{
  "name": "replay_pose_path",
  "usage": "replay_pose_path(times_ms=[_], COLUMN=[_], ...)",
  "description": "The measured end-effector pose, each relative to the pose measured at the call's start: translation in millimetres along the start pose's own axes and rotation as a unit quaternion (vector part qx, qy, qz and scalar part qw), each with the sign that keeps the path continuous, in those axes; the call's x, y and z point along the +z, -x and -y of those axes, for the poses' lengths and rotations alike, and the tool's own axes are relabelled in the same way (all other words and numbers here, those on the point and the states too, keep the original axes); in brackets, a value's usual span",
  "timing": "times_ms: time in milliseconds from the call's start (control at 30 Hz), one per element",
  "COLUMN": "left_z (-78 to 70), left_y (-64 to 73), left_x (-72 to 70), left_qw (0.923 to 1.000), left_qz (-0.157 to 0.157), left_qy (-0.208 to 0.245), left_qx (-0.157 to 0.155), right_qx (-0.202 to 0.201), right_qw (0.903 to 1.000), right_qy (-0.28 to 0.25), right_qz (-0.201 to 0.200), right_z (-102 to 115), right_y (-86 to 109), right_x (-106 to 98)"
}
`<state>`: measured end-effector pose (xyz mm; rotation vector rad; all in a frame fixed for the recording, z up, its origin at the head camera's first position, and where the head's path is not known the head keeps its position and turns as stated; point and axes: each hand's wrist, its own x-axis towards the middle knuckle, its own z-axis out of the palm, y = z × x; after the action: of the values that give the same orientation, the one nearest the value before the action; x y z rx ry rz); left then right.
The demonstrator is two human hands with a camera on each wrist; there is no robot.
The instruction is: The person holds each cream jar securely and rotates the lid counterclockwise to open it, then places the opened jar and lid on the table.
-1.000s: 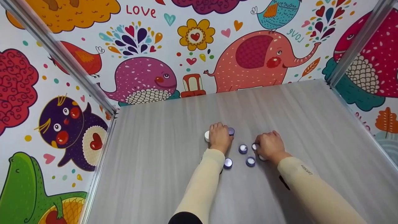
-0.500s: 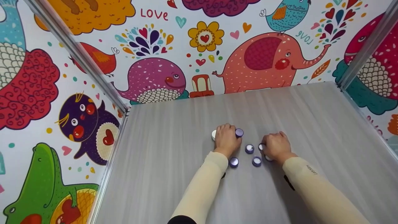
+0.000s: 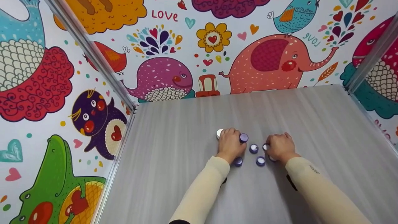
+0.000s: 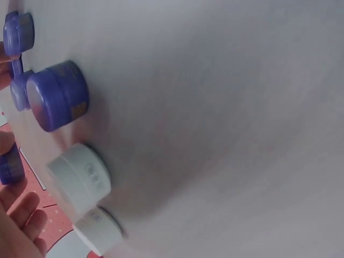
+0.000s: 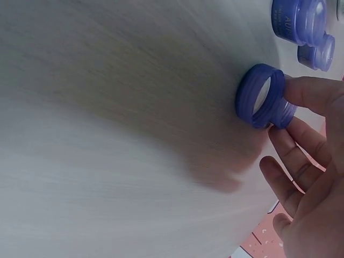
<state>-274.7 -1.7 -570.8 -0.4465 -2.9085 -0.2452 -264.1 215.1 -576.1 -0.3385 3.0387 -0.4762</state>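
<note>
In the head view my left hand (image 3: 231, 144) holds a small purple jar (image 3: 243, 137) between thumb and fingers, and in the left wrist view it shows at the edge. A white jar (image 3: 220, 133) stands left of that hand; two white jars (image 4: 80, 177) show in the left wrist view. My right hand (image 3: 281, 147) pinches a small open purple jar (image 5: 285, 113) between thumb and fingers. Right in front of it, an upturned purple lid (image 5: 255, 97) with a white inside lies on the table, partly covered by the hand in the head view.
Two open purple jars (image 3: 253, 148) with clear necks stand between the hands. A lidded purple jar (image 3: 238, 161) sits by my left wrist. The grey wood-grain table (image 3: 174, 149) meets cartoon-printed walls (image 3: 242, 56) at the back and sides, with metal posts (image 3: 93, 59) at the corners.
My left hand has drawn slightly toward me with the purple jar, covering more of the lidded jar. My right hand stays in place. The head view has swung a little to the left.
</note>
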Motion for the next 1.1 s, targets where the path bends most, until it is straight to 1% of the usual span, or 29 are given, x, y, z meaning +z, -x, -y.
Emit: replay_pose_path(times_ms=[100, 200, 333, 533, 733, 800, 900, 1033, 1100], left_z=[1.2, 1.6, 2.1, 2.5, 3.6, 3.6, 3.0, 0.4, -1.5], left_y=[1.4, 1.7, 2.2, 4.3, 4.6, 4.4, 4.3, 5.0, 5.3], left_x=[-0.8, -1.4, -2.5, -2.2, -1.5, -2.2, -3.2, -3.8, -4.1], left_qw=[1.0000, 1.0000, 1.0000, 0.9999, 0.9999, 0.9999, 1.0000, 1.0000, 1.0000], left_qz=[-0.005, -0.002, -0.003, -0.015, -0.017, -0.014, -0.007, 0.001, 0.002], left_qy=[0.000, -0.001, -0.001, 0.003, 0.004, 0.004, 0.004, 0.001, 0.000], left_qx=[0.003, 0.000, -0.001, 0.001, 0.002, 0.001, 0.001, 0.001, 0.004], right_qx=[0.000, -0.001, -0.002, -0.011, 0.002, 0.002, -0.011, -0.035, -0.045], right_qw=[1.0000, 1.0000, 1.0000, 0.9999, 1.0000, 1.0000, 0.9994, 0.9966, 0.9953], right_qy=[0.002, -0.002, 0.000, 0.012, 0.008, 0.000, -0.014, -0.042, -0.051], right_qz=[0.006, 0.008, 0.003, -0.004, 0.002, -0.004, -0.028, -0.062, -0.069], right_z=[0.8, 1.1, 1.7, 1.9, 3.7, 6.2, 14.0, 31.7, 41.2], right_y=[-0.4, 0.2, 1.5, 3.9, 4.7, 4.3, 2.6, -1.1, -3.3], right_x=[-1.0, -2.1, -4.1, -5.9, -10.2, -12.6, -16.0, -17.3, -16.8])
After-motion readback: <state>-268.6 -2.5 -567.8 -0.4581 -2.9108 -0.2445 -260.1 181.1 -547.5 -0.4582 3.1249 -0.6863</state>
